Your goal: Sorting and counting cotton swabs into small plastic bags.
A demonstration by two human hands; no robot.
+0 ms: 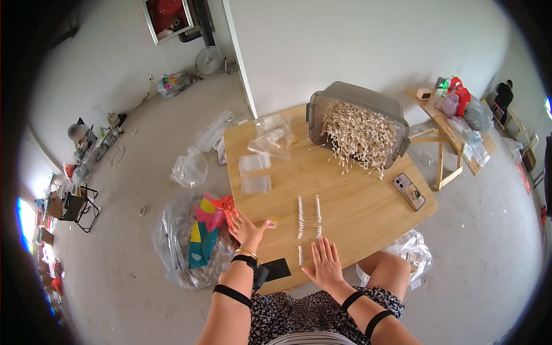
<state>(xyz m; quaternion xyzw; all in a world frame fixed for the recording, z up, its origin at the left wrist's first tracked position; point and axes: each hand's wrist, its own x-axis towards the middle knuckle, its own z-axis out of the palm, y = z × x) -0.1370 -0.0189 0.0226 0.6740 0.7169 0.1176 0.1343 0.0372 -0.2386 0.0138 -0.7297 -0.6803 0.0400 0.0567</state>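
My left hand (247,231) is at the table's left edge with its fingers apart. Its fingertips reach the red plastic (226,208) there; whether they touch it I cannot tell. Beside the thumb lies a small yellow and red card (272,222). My right hand (327,265) rests flat, fingers stretched out, at the right side of a short row of cotton swabs (305,255). Farther up, a longer row of cotton swabs (309,210) lies side by side in a column. A grey bin (359,92) tipped toward me spills a heap of loose cotton swabs (359,135).
Clear plastic bags (255,184) lie on the wooden table (270,201), left of the swabs. A phone (409,191) lies at right, a black pad (276,269) at the near edge. A large bag with coloured packaging (204,236) is left of the table; a wooden side table (448,135) stands right.
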